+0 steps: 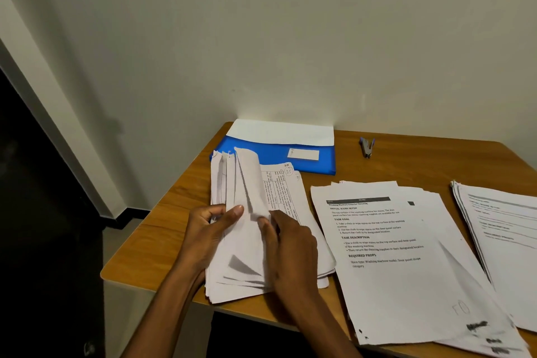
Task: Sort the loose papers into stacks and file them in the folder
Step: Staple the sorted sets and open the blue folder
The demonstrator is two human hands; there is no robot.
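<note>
Loose stack of white printed papers (261, 241) sits at the left front of the brown wooden table (180, 192) — left hand (207, 234) curls round a lifted bundle of sheets, thumb on top, and right hand (286, 244) pinches the raised edges of a few pages just beside it. Blue plastic folder (261, 151) with a white sheet sticking out lies behind the stack against the wall. To the right, a second sorted white pile (401, 256) and a third (505, 235) lie flat — small grey stapler (367, 147) near the back edge.
</note>
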